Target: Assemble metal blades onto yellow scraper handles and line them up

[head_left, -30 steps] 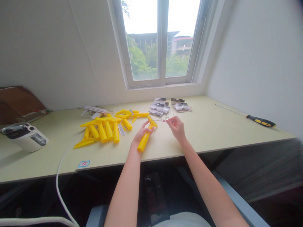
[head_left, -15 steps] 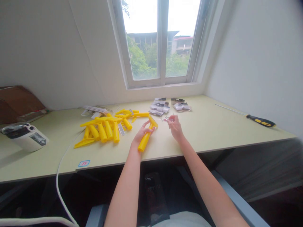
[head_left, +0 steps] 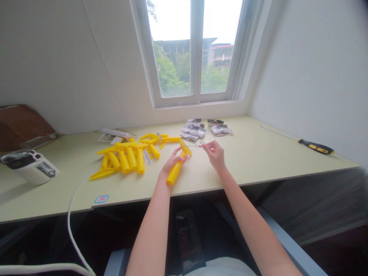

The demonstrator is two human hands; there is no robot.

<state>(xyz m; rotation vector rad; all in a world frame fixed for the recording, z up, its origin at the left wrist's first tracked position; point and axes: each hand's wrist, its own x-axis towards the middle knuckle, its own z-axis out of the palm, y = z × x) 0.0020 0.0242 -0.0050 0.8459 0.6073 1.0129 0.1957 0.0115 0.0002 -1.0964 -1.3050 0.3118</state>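
My left hand (head_left: 173,161) grips a long yellow plastic tube (head_left: 174,173), whose bent upper end (head_left: 186,149) rises past my fingers. My right hand (head_left: 215,154) pinches something very small at its fingertips, apparently a thin metal rod (head_left: 193,145) reaching toward the yellow piece. Tiny metal parts (head_left: 202,144) lie on the desk just beyond those fingertips. To the left of my hands lies a heap of similar yellow plastic pieces (head_left: 124,159). Several printed packets (head_left: 193,130) lie behind my hands.
The pale green desk (head_left: 244,161) runs beneath a window. A black-and-yellow screwdriver (head_left: 316,147) lies at the right. A white device (head_left: 30,168) and brown cardboard (head_left: 20,128) sit at the left. A white cable (head_left: 71,222) hangs over the front edge.
My right fingers have drawn slightly closer around the small metal item. My left hand keeps its hold on the yellow tube, and the view has shifted only a little.
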